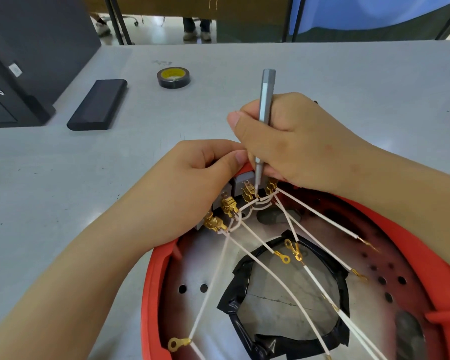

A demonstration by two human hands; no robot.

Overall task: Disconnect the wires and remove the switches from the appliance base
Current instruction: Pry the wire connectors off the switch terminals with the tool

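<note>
Gripping a slim screwdriver [265, 107], the right hand [291, 141] pries stiff gold terminals [250, 193]; the left hand [192, 183] pinches the switches [240, 179], centre frame; thin wires [283, 284] seem fragile.

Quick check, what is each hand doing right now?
Left hand: grips the switches at the base's rim.
Right hand: holds the screwdriver, tip at a connector.

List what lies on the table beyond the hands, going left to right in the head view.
Black case → roll of tape → grey screwdriver, held upright by the right hand.
</note>
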